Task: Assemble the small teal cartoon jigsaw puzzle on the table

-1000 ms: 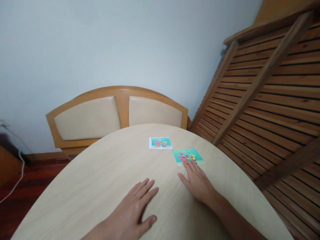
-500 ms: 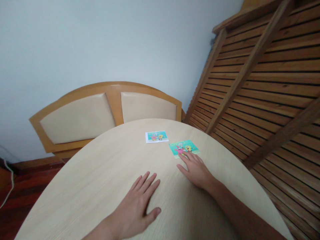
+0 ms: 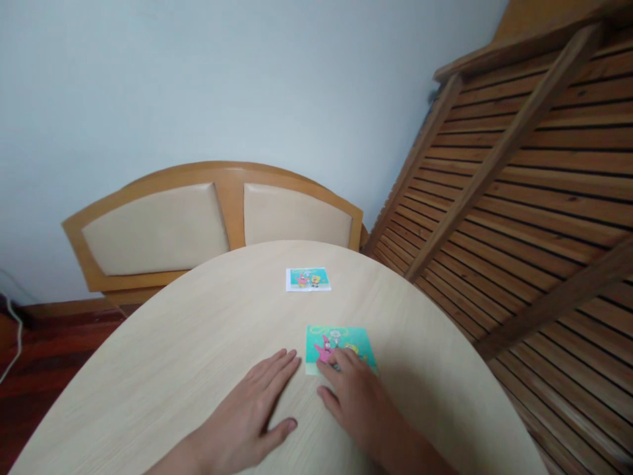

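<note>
My left hand [image 3: 247, 412] lies flat on the pale round table [image 3: 168, 363], fingers stretched out, thumb apart, holding nothing. Just right of its fingertips is a teal cartoon picture card [image 3: 316, 340], with a pink starfish and a yellow figure printed on it. The fingers of my right hand [image 3: 359, 396] rest on top of this card's lower part, slightly bent and not wrapped round it. They cover part of the yellow figure. Farther back lies a smaller picture card [image 3: 307, 280] with the same cartoon and a white border; neither hand touches it.
Behind the table stands a wooden headboard [image 3: 235, 198] with two cream padded panels, against a pale wall [image 3: 247, 79]. A slatted wooden frame [image 3: 519, 185] leans along the right side. A white cable [image 3: 18, 330] hangs at the far left above the dark red floor.
My right hand has slid the larger card toward me and to the left, away from the smaller card. My left hand stays flat on the table, its fingers closer together.
</note>
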Motion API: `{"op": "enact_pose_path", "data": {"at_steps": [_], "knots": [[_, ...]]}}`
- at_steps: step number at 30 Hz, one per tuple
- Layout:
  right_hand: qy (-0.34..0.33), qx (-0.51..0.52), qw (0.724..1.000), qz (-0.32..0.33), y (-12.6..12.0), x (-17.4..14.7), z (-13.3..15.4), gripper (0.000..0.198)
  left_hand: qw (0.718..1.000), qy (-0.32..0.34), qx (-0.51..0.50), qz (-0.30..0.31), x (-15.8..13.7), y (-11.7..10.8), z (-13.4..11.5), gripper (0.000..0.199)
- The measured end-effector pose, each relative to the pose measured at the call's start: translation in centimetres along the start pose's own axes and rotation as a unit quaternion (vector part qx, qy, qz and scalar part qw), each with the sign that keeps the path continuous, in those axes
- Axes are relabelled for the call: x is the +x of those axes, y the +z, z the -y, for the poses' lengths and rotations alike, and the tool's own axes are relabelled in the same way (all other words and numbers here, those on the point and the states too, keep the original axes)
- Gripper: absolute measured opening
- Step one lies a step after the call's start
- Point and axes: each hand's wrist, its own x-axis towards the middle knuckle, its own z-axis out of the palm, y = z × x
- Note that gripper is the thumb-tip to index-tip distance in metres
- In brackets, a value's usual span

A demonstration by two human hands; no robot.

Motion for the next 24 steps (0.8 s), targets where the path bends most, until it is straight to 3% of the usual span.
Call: {"op": "enact_pose_path", "data": {"at_steps": [6,8,10,12,15,19,24], "knots": [[-0.179,0.033,0.983,0.03,1.2,-0.5,1.0,0.023,0.999,-0.006,0.024,-0.037,0.0,0.7,0.1,0.084],[-0.213,0.067,0.974,0.028,1.2,-0.1,0.2,0.038,0.999,-0.007,0.025,-0.039,0.0,0.7,0.2,0.085],[-0.182,0.063,0.981,0.019,1.1,0.2,-0.8,0.081,0.999,-0.009,0.023,-0.04,0.0,0.6,0.2,0.085],[-0.132,0.047,0.989,0.046,1.1,0.4,-1.7,0.098,0.999,-0.008,0.016,-0.038,0.0,0.5,0.2,0.086],[-0.127,0.046,0.988,0.075,1.4,0.4,-2.3,0.1,0.999,0.002,0.004,-0.042,0.0,0.4,0.4,0.085],[-0.13,0.056,0.989,0.047,1.9,0.4,-2.2,0.094,0.998,0.014,-0.008,-0.054,-0.1,0.7,0.7,0.086],[-0.053,0.091,0.994,0.035,1.8,0.9,-2.0,0.11,0.998,0.014,-0.031,-0.052,0.0,0.7,0.8,0.088]]}}
